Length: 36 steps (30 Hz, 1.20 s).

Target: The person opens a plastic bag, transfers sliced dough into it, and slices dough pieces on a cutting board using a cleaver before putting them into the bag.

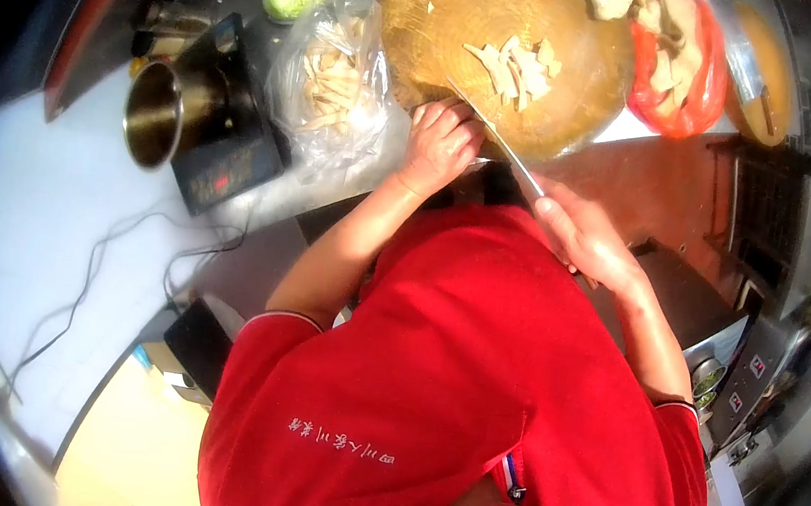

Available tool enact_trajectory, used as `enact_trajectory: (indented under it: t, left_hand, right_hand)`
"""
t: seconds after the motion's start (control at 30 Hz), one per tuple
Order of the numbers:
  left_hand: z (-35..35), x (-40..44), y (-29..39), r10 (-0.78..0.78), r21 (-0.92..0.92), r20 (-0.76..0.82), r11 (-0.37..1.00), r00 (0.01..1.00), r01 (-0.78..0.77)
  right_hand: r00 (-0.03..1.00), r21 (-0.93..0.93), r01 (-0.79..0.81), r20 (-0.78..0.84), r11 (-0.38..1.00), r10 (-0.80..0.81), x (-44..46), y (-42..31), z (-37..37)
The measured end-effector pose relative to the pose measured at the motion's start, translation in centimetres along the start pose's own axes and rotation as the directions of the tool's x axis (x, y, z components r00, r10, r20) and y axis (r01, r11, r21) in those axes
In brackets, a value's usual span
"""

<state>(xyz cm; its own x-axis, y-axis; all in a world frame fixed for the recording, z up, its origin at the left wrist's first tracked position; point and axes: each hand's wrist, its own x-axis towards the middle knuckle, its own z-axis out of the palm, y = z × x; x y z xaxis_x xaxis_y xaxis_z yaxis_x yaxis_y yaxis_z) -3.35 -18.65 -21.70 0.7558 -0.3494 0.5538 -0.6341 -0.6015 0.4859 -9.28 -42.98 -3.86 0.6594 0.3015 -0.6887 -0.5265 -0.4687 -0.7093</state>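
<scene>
Looks partway through the cutting, judging by the pieces in view. Can count as done a small, loose pile of pale slices (pixel 516 70) near the middle of the round chopping board (pixel 425 23), and many strips (pixel 328 92) inside a clear bag (pixel 363 13) on the surface (pixel 334 181), just left of the board. Can count as probably left the larger pieces (pixel 666 45) in the red bag (pixel 711 95), at the board's right side, apparently uncut.

Grips the knife (pixel 506 147) in the right hand (pixel 581 230), with fingers closed about the handle and thumb near the base of the blade; slants it up and leftward over the board's near edge. Holds the left hand (pixel 444 143) at that same edge, with fingers bent and bunched just beside the blade. Cannot tell of anything pinched or pressed beneath those fingers. Has the 2 hands near each other, not touching.
</scene>
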Motion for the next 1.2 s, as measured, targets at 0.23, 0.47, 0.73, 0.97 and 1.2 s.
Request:
enact_trajectory:
  t: [0.23, 0.47, 0.73, 0.97, 1.2]
  left_hand:
    - [0.0, 0.0, -0.2, -0.014, -0.012, 0.033, 1.0, 0.999, 0.014]
    - [0.3, -0.3, -0.1, -0.056, -0.003, 0.001, 0.998, 0.998, 0.056]
    - [0.6, 1.1, 1.1, -0.142, 0.02, 0.024, 0.99, 0.99, 0.141]
    - [3.6, 6.4, 0.4, -0.349, -0.057, 0.022, 0.935, 0.937, 0.35]
    - [7.3, 8.7, 1.2, -0.559, -0.173, -0.017, 0.819, 0.829, 0.548]
  right_hand:
    - [0.98, 0.055, -0.156, 0.135, 0.986, 0.148, 0.2, 0.2, -2.4]
    - [0.983, 0.084, -0.118, 0.151, 0.989, 0.104, 3.9, 0.4, -2.0]
    - [0.986, 0.058, -0.09, -0.136, 0.994, 0.098, 4.4, 1.9, -4.5]
    - [0.931, 0.561, 0.094, -0.342, 0.822, 0.127, 5.2, 8.7, -10.0]
    - [0.955, 0.549, -0.02, -0.237, 0.836, 0.179, 6.0, 11.2, -9.2]
